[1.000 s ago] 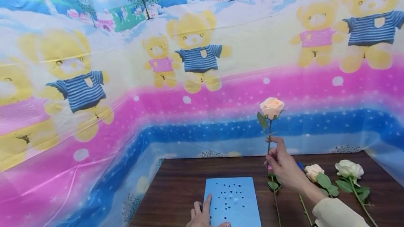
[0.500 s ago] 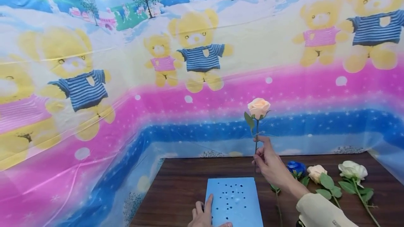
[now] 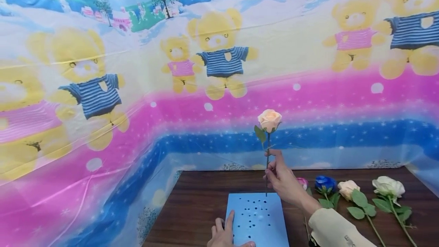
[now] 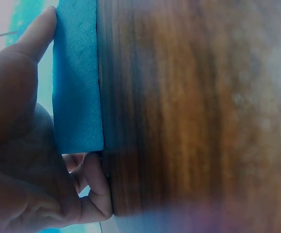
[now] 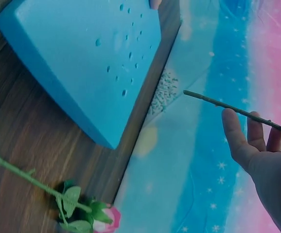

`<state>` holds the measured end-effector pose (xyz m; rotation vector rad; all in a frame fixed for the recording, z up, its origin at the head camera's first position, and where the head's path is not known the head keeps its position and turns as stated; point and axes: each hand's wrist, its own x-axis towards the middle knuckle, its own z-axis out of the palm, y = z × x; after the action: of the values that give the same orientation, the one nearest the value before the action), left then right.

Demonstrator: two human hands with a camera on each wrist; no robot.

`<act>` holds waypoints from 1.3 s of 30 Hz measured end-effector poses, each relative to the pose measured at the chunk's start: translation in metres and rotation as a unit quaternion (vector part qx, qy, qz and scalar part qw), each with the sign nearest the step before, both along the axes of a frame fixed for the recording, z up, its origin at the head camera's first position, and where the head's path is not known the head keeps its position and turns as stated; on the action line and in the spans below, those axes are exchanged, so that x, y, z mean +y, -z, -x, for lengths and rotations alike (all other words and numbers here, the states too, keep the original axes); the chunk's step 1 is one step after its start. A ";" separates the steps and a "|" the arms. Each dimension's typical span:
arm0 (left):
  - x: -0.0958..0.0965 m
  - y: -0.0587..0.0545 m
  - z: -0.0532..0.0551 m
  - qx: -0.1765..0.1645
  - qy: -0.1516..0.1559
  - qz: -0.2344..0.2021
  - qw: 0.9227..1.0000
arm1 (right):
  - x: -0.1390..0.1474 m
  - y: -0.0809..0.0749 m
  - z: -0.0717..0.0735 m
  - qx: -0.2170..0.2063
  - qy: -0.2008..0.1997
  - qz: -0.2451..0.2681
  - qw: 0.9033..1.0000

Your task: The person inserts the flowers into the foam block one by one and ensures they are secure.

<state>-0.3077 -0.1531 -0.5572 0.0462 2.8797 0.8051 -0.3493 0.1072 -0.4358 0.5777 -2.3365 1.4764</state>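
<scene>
Peach rose [image 3: 269, 120], one: upright, right of centre in the head view, stem pinched between my right hand's [image 3: 285, 181] thumb and fingers; lower tip apart from the block in the right wrist view.
Block [image 3: 276, 235], blue, holed: bottom centre, on the table [image 3: 192, 201]; my left hand [image 3: 224, 234] rests thumb and forefinger on it, other fingers bent beside it.
Lower right, lying: pink rose [image 3: 302, 182], blue rose [image 3: 325, 184], cream rose [image 3: 348, 188], white rose [image 3: 389, 187].
</scene>
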 end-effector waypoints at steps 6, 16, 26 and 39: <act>0.000 0.001 0.001 -0.001 0.001 0.003 1.000 | -0.009 0.007 0.007 -0.008 -0.014 0.010 1.000; -0.001 -0.002 -0.002 0.003 0.004 0.008 1.000 | -0.020 0.016 0.015 -0.011 -0.012 0.001 1.000; -0.002 -0.006 -0.002 -0.013 0.002 0.011 1.000 | -0.037 0.029 0.022 -0.046 -0.019 0.020 0.999; -0.003 -0.004 -0.001 -0.016 0.000 0.019 1.000 | -0.048 0.046 0.030 -0.037 -0.010 0.034 0.999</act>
<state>-0.3066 -0.1557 -0.5531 0.0290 2.8645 0.7452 -0.3797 0.0592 -0.4820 0.5391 -2.3313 1.6063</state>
